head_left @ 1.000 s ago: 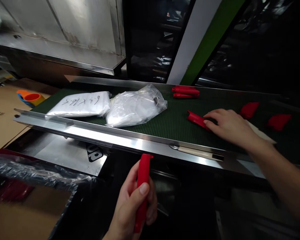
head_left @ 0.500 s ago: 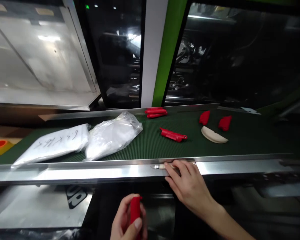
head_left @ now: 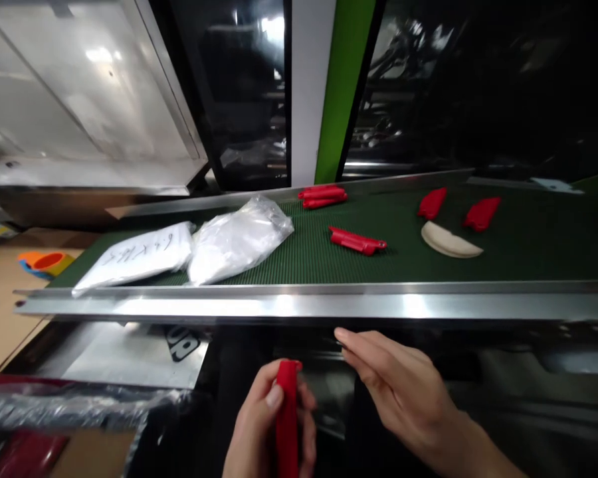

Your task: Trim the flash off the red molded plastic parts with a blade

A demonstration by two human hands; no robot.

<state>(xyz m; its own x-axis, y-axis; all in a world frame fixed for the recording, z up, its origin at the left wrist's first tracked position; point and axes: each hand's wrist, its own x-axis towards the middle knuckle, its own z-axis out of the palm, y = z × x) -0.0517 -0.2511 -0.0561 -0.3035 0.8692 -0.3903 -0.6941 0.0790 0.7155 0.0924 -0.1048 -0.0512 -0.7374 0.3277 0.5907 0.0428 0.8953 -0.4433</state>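
In my left hand (head_left: 259, 418) a long red plastic part (head_left: 288, 418) stands roughly upright, with my thumb and fingers closed round it. My right hand (head_left: 398, 385) is to its right, below the metal rail (head_left: 329, 305), fingers pressed together. The small craft knife it was gripping is gone from the rail and almost wholly hidden by the fingers. Beyond the rail, on the green ribbed conveyor belt (head_left: 299, 265), lie a single red part (head_left: 357, 241) and a small group of similar red parts (head_left: 323, 196).
Farther right on the belt are two red pieces (head_left: 432, 203) and a cream half-round piece (head_left: 449, 240). Two white plastic bags (head_left: 236, 242) lie to the left, one with handwriting. An orange-yellow object (head_left: 50, 263) rests on cardboard at far left. A plastic-lined box (head_left: 94, 418) stands lower left.
My right hand has lifted the craft knife off the rail and drawn back towards me, nearer the left hand. The left hand still holds the red part. The view has tilted down.
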